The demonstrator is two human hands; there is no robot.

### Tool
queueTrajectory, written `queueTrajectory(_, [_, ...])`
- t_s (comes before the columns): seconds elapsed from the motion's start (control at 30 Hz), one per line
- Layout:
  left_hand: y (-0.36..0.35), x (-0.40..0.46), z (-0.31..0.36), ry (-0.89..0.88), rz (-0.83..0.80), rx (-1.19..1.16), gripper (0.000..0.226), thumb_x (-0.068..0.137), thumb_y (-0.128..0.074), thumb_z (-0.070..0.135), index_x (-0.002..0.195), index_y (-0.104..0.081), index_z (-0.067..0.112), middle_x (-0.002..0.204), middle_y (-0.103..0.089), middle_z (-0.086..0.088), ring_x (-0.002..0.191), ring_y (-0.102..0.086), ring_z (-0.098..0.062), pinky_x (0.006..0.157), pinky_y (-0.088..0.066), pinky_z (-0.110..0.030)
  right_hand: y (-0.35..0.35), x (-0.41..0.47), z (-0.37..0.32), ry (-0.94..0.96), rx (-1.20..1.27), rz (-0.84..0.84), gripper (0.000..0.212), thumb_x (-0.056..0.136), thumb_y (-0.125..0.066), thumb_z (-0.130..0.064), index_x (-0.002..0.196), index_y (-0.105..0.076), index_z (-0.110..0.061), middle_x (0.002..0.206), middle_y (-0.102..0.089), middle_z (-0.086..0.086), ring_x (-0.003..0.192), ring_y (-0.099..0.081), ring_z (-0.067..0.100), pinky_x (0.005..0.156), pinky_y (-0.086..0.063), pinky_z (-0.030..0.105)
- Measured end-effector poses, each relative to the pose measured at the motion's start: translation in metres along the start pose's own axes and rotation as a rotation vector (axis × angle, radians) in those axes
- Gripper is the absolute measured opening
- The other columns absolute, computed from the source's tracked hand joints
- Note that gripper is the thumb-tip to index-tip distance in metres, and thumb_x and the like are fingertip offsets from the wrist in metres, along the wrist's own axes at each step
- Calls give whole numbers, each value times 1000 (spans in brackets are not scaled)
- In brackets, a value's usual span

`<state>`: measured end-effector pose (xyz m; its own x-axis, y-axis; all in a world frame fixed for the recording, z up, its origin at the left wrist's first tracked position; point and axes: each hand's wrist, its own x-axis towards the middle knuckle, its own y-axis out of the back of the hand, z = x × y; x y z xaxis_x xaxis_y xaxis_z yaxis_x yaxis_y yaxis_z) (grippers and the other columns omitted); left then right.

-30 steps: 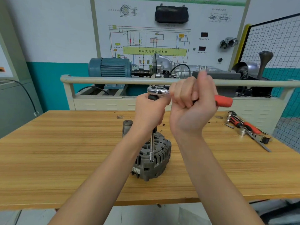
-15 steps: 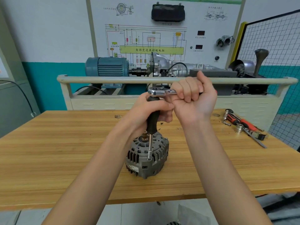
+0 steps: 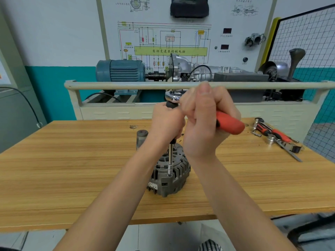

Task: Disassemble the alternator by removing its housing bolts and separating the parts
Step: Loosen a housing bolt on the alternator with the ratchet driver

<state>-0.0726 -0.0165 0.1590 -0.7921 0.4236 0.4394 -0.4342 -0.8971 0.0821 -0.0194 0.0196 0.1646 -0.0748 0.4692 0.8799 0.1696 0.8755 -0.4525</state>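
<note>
A grey finned alternator (image 3: 178, 175) stands on the wooden table (image 3: 72, 169). A long steel extension bar (image 3: 170, 161) rises upright from a bolt on the housing rim to a ratchet head (image 3: 173, 96). My left hand (image 3: 167, 122) grips the black upper part of the extension just under the ratchet head. My right hand (image 3: 204, 122) grips the ratchet's red handle (image 3: 230, 124), which points right and toward me. The socket end sits on the bolt at the housing's near edge.
A grey cylindrical part (image 3: 141, 139) stands on the table behind the alternator. Loose tools with red handles and a socket (image 3: 275, 137) lie at the right. A rail (image 3: 126, 86) and a training rig with a blue motor (image 3: 120, 70) stand beyond the table.
The red handle has swung from behind my right hand out to the right and toward me. My left hand stays on the extension. The alternator has not shifted.
</note>
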Motion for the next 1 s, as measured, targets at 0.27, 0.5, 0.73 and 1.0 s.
queueTrajectory(0.27, [18, 0, -7, -52, -271, -328, 17, 69, -67, 9, 56, -62, 19, 54, -54, 2, 51, -50, -12, 51, -46, -22, 5, 12, -7, -207, 312, 26, 39, 87, -46, -2, 52, -41, -17, 40, -28, -3, 38, -27, 9, 48, -23, 27])
queueTrajectory(0.5, [29, 2, -12, 127, -656, -535, 34, 70, -66, 14, 44, -44, 14, 34, -34, 7, 27, -29, -4, 36, -27, -12, 12, 18, -8, -352, 459, 31, 43, 90, -36, -7, 51, -20, -15, 39, -19, -1, 36, -22, 8, 45, -19, 27])
queueTrajectory(0.73, [6, -6, -8, 74, -63, -187, 35, 79, -53, -2, 51, -37, 13, 38, -31, 4, 31, -25, -11, 39, -24, -17, 14, 19, -9, -339, 454, 89, 42, 89, -38, -6, 53, -18, -15, 38, -18, 0, 35, -20, 8, 45, -15, 28])
queueTrajectory(1.0, [21, -6, 0, -162, -191, -343, 14, 72, -63, 8, 62, -64, 17, 55, -58, -2, 49, -57, -18, 50, -51, -27, 17, 27, -9, -590, 586, 110, 53, 94, -37, -12, 41, -32, -19, 37, -18, -4, 39, -13, 12, 43, -26, 24])
